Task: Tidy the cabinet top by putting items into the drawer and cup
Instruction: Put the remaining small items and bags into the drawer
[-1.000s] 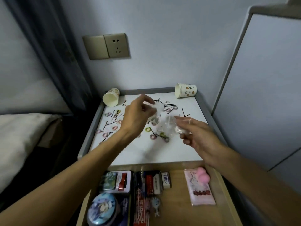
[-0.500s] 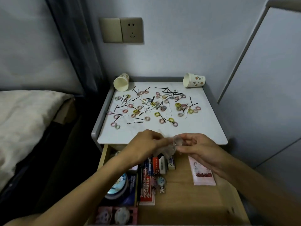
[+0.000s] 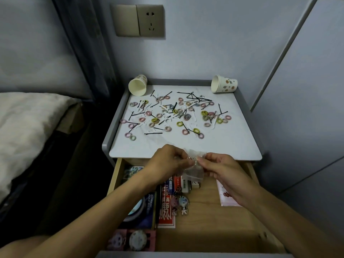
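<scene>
- The left hand (image 3: 165, 162) and right hand (image 3: 221, 170) have pulled back from the middle of the cabinet top (image 3: 232, 144) to its front edge, over the open drawer (image 3: 204, 229).
- Both hands' fingertips pinch the clear bag (image 3: 194, 171), which is probably going into the drawer.

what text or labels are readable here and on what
No text reads clearly.
Blue box: white lettering along its edge, too blurred.
Red booklet: large white characters, blurred.
Pink packet: red lettering, partly hidden, unreadable.
White box: print too small.
Left cup, right cup: patterns, nothing legible.
Clear bag: no print visible.
</scene>
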